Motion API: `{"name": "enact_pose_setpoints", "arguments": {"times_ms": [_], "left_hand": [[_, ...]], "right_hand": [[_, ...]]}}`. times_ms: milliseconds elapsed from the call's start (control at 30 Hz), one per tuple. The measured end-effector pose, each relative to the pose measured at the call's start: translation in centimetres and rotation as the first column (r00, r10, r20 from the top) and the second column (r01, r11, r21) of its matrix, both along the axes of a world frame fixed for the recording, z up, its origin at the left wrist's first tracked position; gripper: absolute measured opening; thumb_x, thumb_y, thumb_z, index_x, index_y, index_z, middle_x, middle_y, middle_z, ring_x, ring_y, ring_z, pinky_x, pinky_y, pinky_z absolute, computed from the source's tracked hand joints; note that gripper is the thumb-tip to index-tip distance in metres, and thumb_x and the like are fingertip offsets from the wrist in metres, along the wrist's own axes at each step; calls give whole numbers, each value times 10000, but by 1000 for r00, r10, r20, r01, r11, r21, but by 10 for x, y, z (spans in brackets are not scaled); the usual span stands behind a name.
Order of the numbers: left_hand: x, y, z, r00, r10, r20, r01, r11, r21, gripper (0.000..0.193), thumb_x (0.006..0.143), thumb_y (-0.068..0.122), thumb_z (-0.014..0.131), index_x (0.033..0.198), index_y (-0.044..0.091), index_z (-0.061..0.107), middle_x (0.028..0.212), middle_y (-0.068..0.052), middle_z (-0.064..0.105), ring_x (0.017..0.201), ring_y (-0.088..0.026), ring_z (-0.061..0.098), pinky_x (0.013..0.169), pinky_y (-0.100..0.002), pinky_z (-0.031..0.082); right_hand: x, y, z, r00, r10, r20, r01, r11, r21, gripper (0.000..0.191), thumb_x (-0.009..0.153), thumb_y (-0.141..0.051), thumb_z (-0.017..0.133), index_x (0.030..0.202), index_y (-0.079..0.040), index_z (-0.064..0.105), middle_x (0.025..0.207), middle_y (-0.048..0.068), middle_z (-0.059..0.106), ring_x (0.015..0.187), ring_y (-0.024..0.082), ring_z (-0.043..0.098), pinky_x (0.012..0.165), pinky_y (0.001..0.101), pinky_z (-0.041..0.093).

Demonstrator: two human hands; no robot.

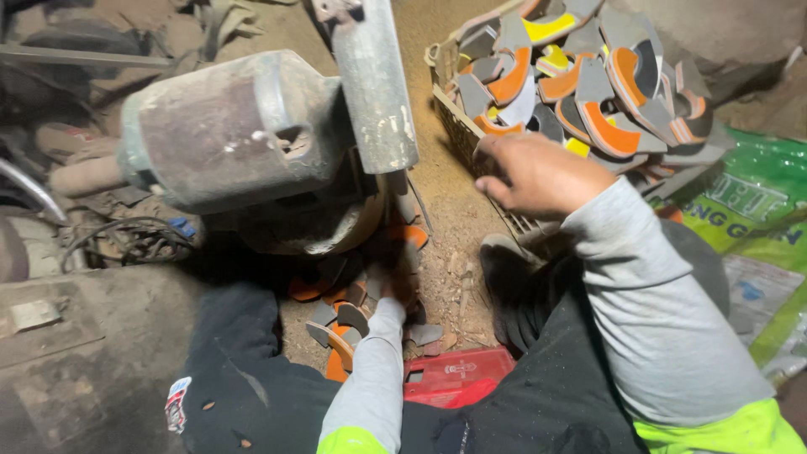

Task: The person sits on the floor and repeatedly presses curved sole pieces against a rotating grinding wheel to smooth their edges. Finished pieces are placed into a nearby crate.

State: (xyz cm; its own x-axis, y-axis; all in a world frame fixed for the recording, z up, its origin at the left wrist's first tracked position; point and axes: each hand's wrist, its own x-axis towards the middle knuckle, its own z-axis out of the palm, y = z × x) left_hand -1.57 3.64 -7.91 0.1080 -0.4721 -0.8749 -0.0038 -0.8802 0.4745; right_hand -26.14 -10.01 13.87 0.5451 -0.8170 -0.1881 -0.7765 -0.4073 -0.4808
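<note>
The floor [454, 210] is bare dirt, dusty and littered with offcuts, with a green printed sack [756, 210] lying at the right edge. A grimy motor-driven machine [227, 134] with a grey cylindrical housing and an upright metal post [374, 84] stands in front of me. To its right sits a woven basket [450, 118] heaped with grey, orange and yellow shoe-sole pieces [588, 92]. My right hand [538, 172] rests at the near rim of that basket, fingers curled loosely and close together, touching or just beside the lowest pieces; I cannot tell whether it grips one. My left hand [391, 286] reaches low under the machine, among a small pile of orange and grey sole pieces on the ground [345, 324]; it lies in shadow, so its fingers appear bunched, possibly on a piece, but this is uncertain. A red plastic box [458, 374] lies just beside my left forearm, between my knees.
</note>
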Motion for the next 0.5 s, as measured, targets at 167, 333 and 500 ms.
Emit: {"name": "enact_pose_setpoints", "arguments": {"times_ms": [167,333,500], "left_hand": [[-34,-17,46,910,-279,-307,207,946,-248,415,903,118,662,1297,100,532,796,-145,594,667,-301,627,563,-421,539],[-15,-27,119,657,-362,-661,37,892,-451,294,934,84,659,1171,-86,622,971,-158,730,860,-256,741,750,-351,639],[-5,-8,167,706,-42,-707,-314,876,-366,264,942,68,698,1157,-73,638,937,-136,706,816,-232,736,752,-343,648]], "right_hand": [[32,17,-27,966,254,50,-254,967,10,575,757,-247,780,1260,-34,598,1104,223,678,1067,398,644,917,451,520],[29,29,-26,927,352,130,-375,892,252,573,828,-265,762,1334,-62,585,1200,181,674,1119,355,639,941,416,497],[13,22,-7,970,181,162,-239,833,499,432,893,-329,694,1236,-75,629,1078,93,756,1020,211,703,897,342,555]]}}
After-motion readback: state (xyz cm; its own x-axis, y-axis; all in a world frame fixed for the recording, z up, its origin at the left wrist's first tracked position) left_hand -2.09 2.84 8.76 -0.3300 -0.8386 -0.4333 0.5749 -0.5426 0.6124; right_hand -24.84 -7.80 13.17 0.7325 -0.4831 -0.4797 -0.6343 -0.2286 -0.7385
